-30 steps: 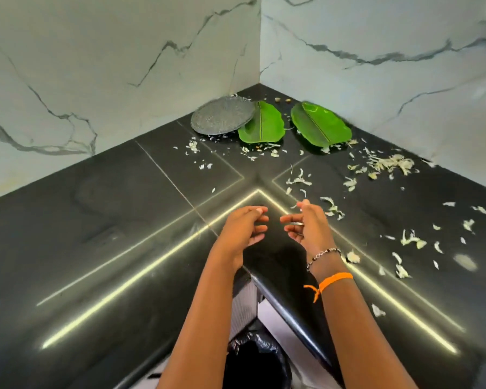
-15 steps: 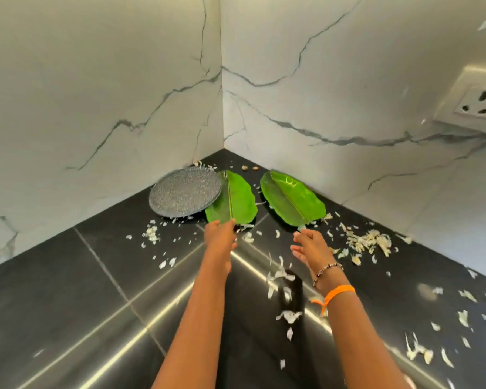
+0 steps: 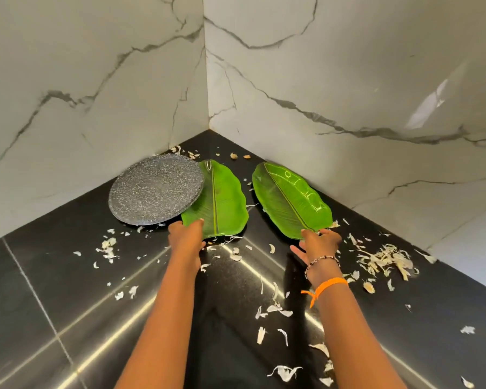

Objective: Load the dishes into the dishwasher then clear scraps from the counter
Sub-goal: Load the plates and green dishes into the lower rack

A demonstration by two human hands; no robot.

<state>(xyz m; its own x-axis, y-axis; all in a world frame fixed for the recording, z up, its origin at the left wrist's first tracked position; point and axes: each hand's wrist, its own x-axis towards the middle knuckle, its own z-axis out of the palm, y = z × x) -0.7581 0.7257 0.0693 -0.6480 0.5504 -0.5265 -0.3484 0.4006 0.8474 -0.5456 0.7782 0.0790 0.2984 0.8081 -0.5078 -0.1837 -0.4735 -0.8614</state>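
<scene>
Two green leaf-shaped plates lie in the counter's corner. My left hand grips the near edge of the left leaf plate. The near tip of the right leaf plate is held by my right hand, its fingers curled at the rim. A round grey speckled plate lies left of them, its right rim overlapping the left leaf plate. White scraps are scattered over the black counter, thickest at the right.
Marble walls meet in a corner right behind the plates. More scraps lie between my forearms and along the counter's right side.
Both hands have reached forward from the counter's front edge to the leaf plates and taken hold of their near edges. The view has moved closer to the corner.
</scene>
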